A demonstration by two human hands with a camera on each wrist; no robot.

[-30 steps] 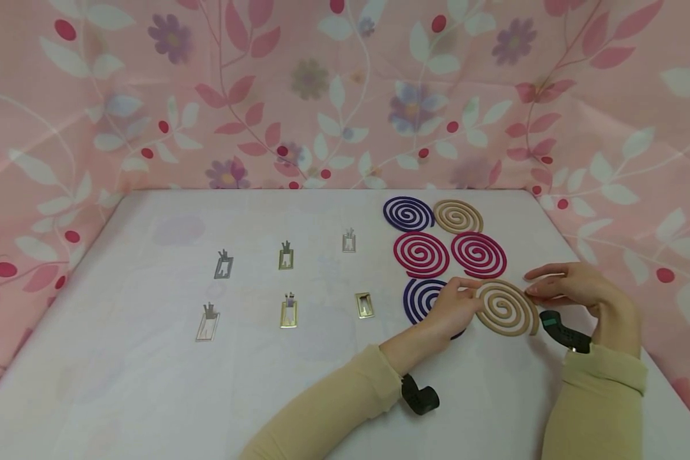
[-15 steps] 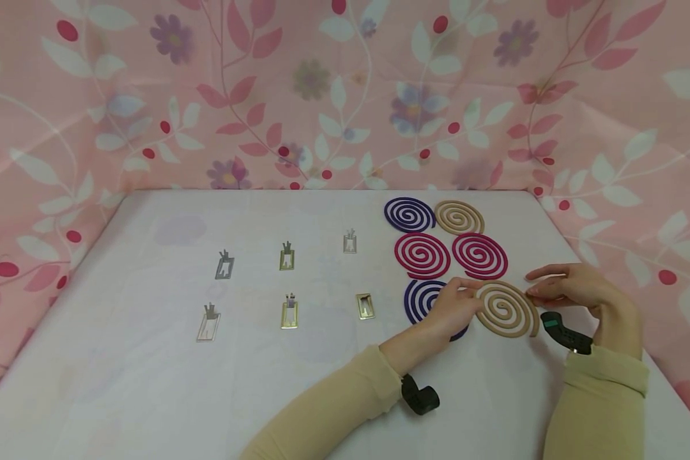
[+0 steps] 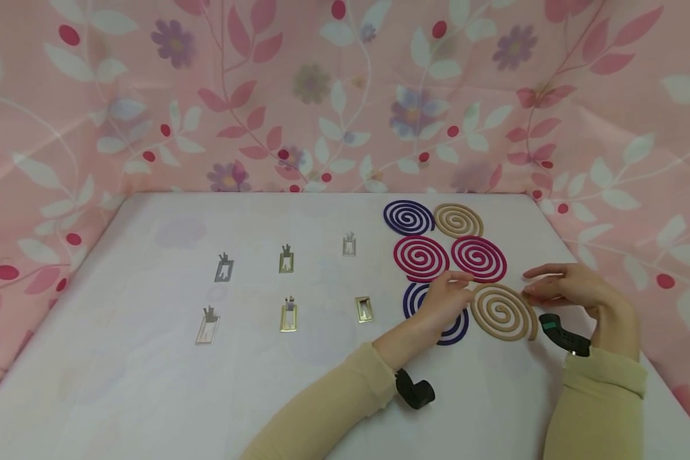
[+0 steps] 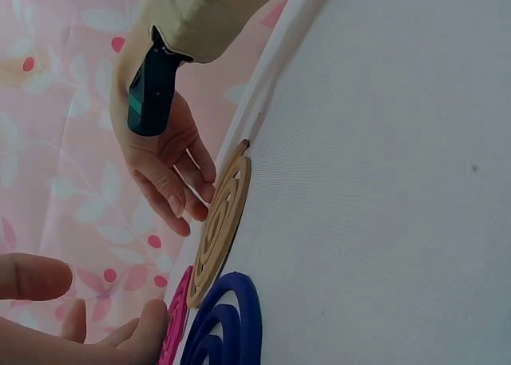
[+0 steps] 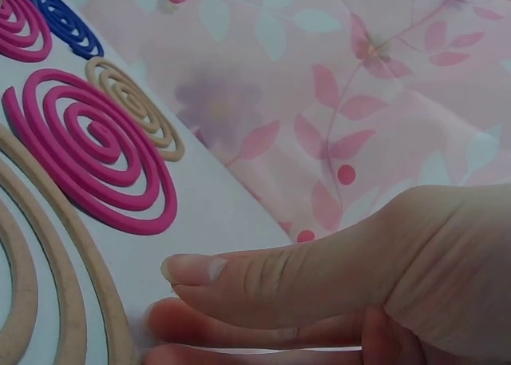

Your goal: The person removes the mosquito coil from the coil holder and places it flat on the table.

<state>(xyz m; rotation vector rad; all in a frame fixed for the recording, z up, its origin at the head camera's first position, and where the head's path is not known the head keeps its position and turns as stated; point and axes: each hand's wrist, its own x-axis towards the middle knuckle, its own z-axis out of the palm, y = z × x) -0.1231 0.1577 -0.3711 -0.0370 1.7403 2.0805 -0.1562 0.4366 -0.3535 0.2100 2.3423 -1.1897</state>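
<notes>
In the head view, the near tan mosquito coil (image 3: pixel 501 312) lies flat on the white table between both hands. My left hand (image 3: pixel 439 305) hovers over the near blue mosquito coil (image 3: pixel 464 326) and partly hides it. Its thumb and fingers are apart at the tan coil's left edge; the left wrist view shows nothing between them. My right hand (image 3: pixel 572 286) is at the tan coil's right edge with loosely bent fingers. In the right wrist view its thumb (image 5: pixel 192 271) and fingertips stand just beside the tan coil's outer ring (image 5: pixel 104 301), holding nothing.
Behind are two pink coils (image 3: pixel 420 255), a far blue coil (image 3: pixel 408 217) and a far tan coil (image 3: pixel 457 220), in two columns. Several small metal coil stands (image 3: pixel 289 317) stand in two rows to the left. A floral pink cloth (image 3: pixel 310 128) encloses the table.
My left hand has drawn back slightly to the left from the near tan coil's edge. That coil sits marginally further left and nearer. My right hand has hardly moved.
</notes>
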